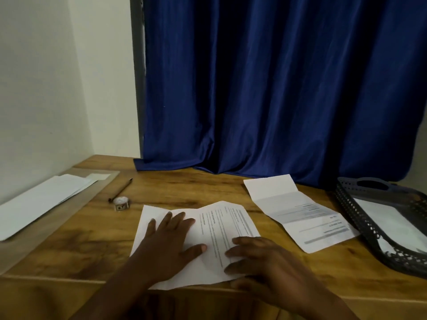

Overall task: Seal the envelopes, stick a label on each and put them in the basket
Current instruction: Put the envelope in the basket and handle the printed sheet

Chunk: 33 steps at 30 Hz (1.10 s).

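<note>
A printed letter sheet (221, 225), partly folded, lies on the wooden table (92, 239) in front of me. My left hand (168, 245) presses flat on its left half with straight fingers. My right hand (258, 262) rests on the sheet's lower right part, fingers lightly bent over the paper edge. A second printed sheet (300, 215), creased in thirds, lies unfolded to the right. White envelopes (44, 202) lie stacked at the far left. A dark plastic basket (360, 218) at the right edge holds white paper (388, 225).
A dark pen (121, 189) lies left of centre, with a small white and brown object (121, 203) beside its near end. A blue curtain (277, 88) hangs behind the table, its hem resting on the tabletop. A white wall stands at the left.
</note>
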Available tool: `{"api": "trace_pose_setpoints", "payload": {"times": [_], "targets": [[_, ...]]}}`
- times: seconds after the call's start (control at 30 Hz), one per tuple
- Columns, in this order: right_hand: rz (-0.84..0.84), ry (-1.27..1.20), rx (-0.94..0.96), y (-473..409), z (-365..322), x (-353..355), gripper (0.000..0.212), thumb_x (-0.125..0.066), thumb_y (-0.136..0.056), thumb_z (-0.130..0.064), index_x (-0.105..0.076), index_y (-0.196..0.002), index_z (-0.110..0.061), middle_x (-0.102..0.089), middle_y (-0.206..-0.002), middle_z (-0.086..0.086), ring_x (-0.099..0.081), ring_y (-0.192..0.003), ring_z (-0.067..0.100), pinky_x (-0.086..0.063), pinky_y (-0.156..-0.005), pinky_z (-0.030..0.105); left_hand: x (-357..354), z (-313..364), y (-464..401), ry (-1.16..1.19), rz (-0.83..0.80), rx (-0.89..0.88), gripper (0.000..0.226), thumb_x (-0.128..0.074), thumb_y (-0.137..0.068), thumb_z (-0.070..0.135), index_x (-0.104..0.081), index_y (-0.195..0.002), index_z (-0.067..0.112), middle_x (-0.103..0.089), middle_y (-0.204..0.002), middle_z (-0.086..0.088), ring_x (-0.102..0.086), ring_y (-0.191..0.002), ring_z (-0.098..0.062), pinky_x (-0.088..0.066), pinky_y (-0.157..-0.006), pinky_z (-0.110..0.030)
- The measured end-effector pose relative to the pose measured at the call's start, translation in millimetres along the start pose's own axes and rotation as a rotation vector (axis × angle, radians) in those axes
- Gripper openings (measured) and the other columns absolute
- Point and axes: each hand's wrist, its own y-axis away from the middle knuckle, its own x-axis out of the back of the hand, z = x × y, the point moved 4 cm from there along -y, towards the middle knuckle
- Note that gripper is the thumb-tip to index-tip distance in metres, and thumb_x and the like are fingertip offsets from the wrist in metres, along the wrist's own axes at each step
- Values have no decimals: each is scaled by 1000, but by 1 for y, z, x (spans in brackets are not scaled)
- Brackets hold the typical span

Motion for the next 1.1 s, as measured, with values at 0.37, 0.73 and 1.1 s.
{"api": "trace_pose_setpoints", "payload": {"times": [0.37,0.73,1.1], "targets": [[262,-96,-350,-51,-10,-16,54,-33,-94,-73,-52,-137,-46,-52,-144,-25,-43,-131,-6,-22,-104,13,-19,9,-14,-51,-69,-60,90,-15,-85,86,-7,-160,37,2,-170,6,9,-156,-20,4,-124,-53],[-53,-86,-443,-65,-5,-51,70,-11,-97,-70,-12,-159,-38,-4,-169,-9,3,-156,14,1,-124,42,-25,2,-14,-140,-24,-121,79,-10,-92,78,1,-160,41,9,-169,12,15,-155,-14,9,-124,-45],[-110,56,-572,-31,44,-46,72,-7,-94,-74,5,-158,-43,9,-168,-9,12,-155,18,2,-126,49,-14,-29,-12,-83,-98,12,97,6,-72,90,7,-158,45,14,-168,13,17,-153,-11,5,-126,-45]]}}
